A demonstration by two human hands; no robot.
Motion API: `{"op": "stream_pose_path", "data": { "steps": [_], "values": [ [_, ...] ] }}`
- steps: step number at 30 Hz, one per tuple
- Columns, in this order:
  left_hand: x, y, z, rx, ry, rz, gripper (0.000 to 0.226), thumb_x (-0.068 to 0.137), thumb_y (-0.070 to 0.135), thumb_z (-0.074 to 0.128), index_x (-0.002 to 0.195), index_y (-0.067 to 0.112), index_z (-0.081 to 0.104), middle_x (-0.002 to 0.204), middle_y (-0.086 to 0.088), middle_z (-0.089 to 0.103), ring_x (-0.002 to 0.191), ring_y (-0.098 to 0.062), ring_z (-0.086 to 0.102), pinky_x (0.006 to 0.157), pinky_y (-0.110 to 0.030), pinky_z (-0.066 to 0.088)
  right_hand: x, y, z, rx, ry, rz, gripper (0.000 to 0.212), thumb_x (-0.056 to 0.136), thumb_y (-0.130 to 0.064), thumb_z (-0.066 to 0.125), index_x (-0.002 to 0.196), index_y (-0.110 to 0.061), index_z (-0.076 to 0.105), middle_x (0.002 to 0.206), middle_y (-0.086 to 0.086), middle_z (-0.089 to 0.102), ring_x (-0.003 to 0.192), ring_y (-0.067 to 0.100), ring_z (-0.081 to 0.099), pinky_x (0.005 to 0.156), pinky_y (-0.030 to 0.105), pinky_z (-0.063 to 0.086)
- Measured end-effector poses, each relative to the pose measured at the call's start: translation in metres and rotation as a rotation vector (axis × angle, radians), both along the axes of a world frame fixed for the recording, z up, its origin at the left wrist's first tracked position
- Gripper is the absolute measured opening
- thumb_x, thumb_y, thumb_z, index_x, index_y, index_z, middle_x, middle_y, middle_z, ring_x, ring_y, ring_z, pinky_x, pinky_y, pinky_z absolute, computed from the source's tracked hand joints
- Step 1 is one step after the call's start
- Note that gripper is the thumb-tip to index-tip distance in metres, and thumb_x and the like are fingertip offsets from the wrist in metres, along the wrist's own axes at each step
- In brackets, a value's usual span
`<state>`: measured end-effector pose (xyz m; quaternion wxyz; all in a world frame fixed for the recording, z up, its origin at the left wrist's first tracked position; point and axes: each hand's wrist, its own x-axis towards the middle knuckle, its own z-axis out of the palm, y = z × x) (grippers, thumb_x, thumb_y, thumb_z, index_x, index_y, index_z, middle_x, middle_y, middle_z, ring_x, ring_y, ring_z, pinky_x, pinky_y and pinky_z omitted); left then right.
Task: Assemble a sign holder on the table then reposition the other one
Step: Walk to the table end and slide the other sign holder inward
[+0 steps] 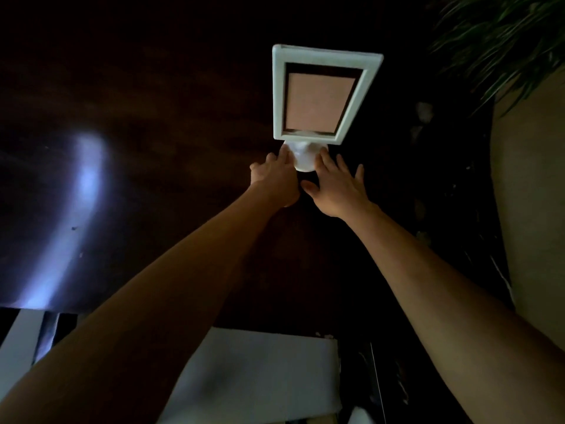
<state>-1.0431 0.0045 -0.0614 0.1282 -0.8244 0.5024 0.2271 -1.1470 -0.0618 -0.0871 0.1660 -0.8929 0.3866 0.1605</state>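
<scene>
A white sign holder (326,55) stands upright on the dark table (171,111), far from me, with a pale pink card (318,101) in its frame. Its round white base (304,160) sits between my two hands. My left hand (275,180) is curled against the left side of the base, fingers on it. My right hand (336,188) lies on the table with fingers spread, and the index fingertip touches the base's right side. No second sign holder is visible.
A leafy plant (501,41) hangs over the far right corner. The table's right edge runs along a beige surface (535,209). A white seat (260,377) is below the near edge. A bright light glare (88,179) lies on the left of the table.
</scene>
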Motion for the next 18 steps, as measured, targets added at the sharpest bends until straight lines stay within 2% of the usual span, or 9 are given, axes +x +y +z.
{"op": "stream_pose_path", "data": {
  "steps": [6,11,14,18],
  "values": [
    [0.006,-0.008,-0.005,-0.074,-0.071,-0.023,0.073,0.092,0.022,0.053,0.149,0.005,0.01,0.16,-0.009,0.006,0.135,-0.033,0.029,0.104,-0.049,0.037,0.007,-0.012,-0.002,-0.087,-0.038,0.019,0.065,0.096,-0.048,0.033,0.148,-0.016,0.013,0.161,-0.002,0.005,0.146,0.026,0.01,0.113,0.062,0.005],
    [0.002,-0.011,-0.002,-0.103,-0.126,-0.036,0.07,0.091,0.019,0.054,0.146,0.001,0.015,0.157,-0.014,0.012,0.131,-0.033,0.032,0.1,-0.046,0.04,0.012,-0.017,0.004,-0.081,-0.071,0.021,0.059,0.096,-0.043,0.035,0.146,-0.013,0.022,0.16,0.0,0.014,0.144,0.027,0.016,0.113,0.062,0.01],
    [0.002,-0.013,-0.001,-0.124,-0.158,-0.036,0.061,0.092,0.02,0.053,0.143,0.001,0.026,0.153,-0.014,0.021,0.126,-0.032,0.036,0.094,-0.043,0.044,0.014,-0.017,0.007,-0.074,-0.098,0.013,0.056,0.096,-0.041,0.039,0.142,-0.011,0.029,0.157,0.002,0.021,0.141,0.029,0.024,0.111,0.058,0.018],
    [-0.002,-0.019,0.0,-0.091,-0.209,-0.051,0.047,0.094,0.024,0.052,0.135,0.005,0.041,0.147,-0.014,0.029,0.123,-0.029,0.04,0.09,-0.039,0.046,0.016,-0.018,0.015,-0.054,-0.126,-0.003,0.048,0.095,-0.038,0.042,0.134,-0.009,0.041,0.149,0.004,0.031,0.132,0.031,0.034,0.102,0.05,0.033]
  ]
}}
